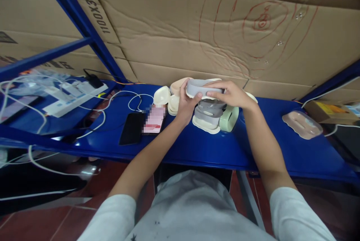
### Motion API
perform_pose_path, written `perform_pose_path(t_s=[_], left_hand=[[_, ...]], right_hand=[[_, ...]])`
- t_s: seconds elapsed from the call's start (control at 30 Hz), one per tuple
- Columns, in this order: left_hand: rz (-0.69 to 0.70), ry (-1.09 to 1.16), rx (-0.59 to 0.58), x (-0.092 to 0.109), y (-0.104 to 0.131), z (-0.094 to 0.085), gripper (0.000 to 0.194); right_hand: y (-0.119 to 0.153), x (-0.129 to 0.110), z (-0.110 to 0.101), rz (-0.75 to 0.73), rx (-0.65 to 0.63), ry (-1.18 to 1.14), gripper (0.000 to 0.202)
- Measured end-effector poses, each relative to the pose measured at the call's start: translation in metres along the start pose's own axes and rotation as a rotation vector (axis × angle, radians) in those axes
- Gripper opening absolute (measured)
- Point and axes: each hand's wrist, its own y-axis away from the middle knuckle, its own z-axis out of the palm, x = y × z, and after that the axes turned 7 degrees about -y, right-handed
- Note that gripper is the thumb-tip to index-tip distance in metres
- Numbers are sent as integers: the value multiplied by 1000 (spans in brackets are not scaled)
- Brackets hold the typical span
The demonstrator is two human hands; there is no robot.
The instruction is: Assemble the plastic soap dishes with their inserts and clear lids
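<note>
Between both hands I hold a grey plastic box with a cream rim along its lower edge, raised over the table. My left hand grips its left end, thumb on the near side. Around its right side, my right hand has its fingers and thumb closed. Just below stands a stack of grey boxes on a cream scalloped base. A green box leans beside the stack. To the left sit cream dishes and a peach-coloured piece, partly hidden by my left hand.
A black phone and a lit phone lie left on the blue table. A pink box sits at right, near a cardboard carton. White cables and a power strip occupy the left; cardboard walls the back.
</note>
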Motion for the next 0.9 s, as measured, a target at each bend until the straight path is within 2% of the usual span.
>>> perform_pose_path(t_s=[0.07,0.13,0.2,0.27,0.33,0.43,0.53,0.6,0.73,0.8,0.9], left_hand=[[24,-73,28,-1,-2,-1,95],[24,-130,44,-3,-3,-3,97],[21,-154,51,-5,-4,-4,98],[31,-155,66,-6,-6,-6,97],[34,-149,74,-8,-7,-7,95],[49,-166,70,-8,-7,-8,93],[74,-191,73,-8,-7,-7,91],[74,-183,82,-9,-7,-8,90],[69,-123,64,-8,-9,-9,88],[69,-103,48,-6,-11,-11,89],[87,-106,33,-4,-15,-16,97]], right_hand=[[-1,13,-6,15,163,3,47],[-1,28,-18,9,381,64,53],[2,47,-32,27,511,151,56],[6,68,-44,96,522,204,60],[9,87,-52,165,462,203,63],[11,103,-56,171,421,201,63],[8,90,-50,114,482,265,59],[5,67,-39,55,439,251,53],[-1,20,-8,-30,57,92,44],[-4,8,4,-48,-36,87,40],[-8,11,10,-75,81,217,32]])
